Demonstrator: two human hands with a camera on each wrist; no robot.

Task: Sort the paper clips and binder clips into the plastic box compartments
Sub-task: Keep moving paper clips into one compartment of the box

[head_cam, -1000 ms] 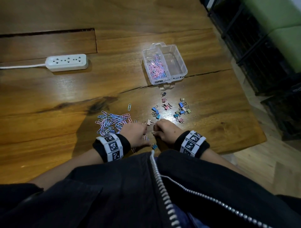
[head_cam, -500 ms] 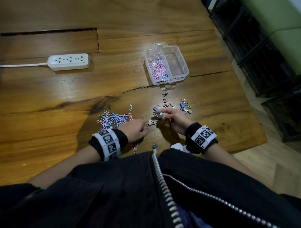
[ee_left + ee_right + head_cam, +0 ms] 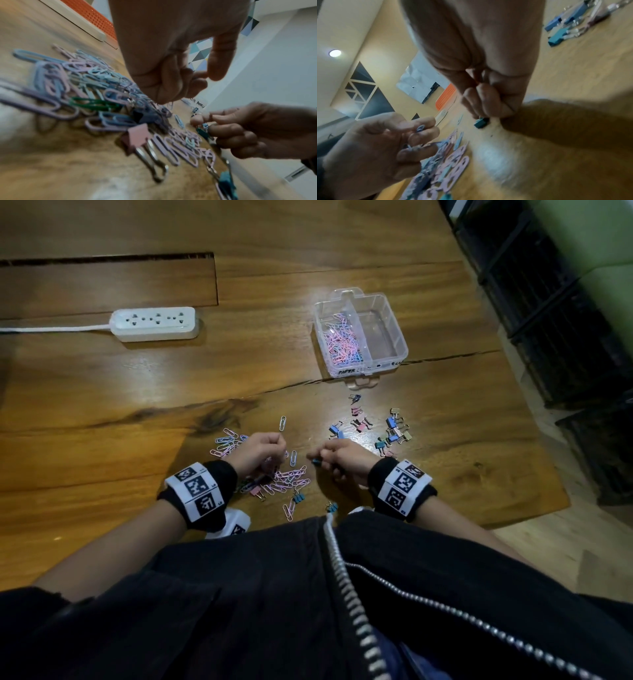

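The clear plastic box (image 3: 397, 337) stands at the far middle; pink and blue paper clips (image 3: 342, 344) fill its left compartment, while the right one holds nothing. My left hand (image 3: 277, 445) hovers over the loose paper clip pile (image 3: 289, 477), fingers curled round a few paper clips (image 3: 420, 127). Beside it, my right hand (image 3: 317, 458) pinches a teal binder clip (image 3: 481, 122) just above the wood. A pink binder clip (image 3: 137, 136) lies among the paper clips. More binder clips (image 3: 392, 429) lie scattered to the right.
A white power strip (image 3: 156, 323) with its cord lies at the far left of the wooden table (image 3: 102, 392). The table's right edge drops to the floor beside dark wire racks (image 3: 548, 302). Two blue binder clips (image 3: 298, 498) lie near my jacket.
My right hand reached out to the binder clips, then drew back left to the near pile, now pinching a teal clip. My left hand shifted forward, uncovering paper clips beneath it.
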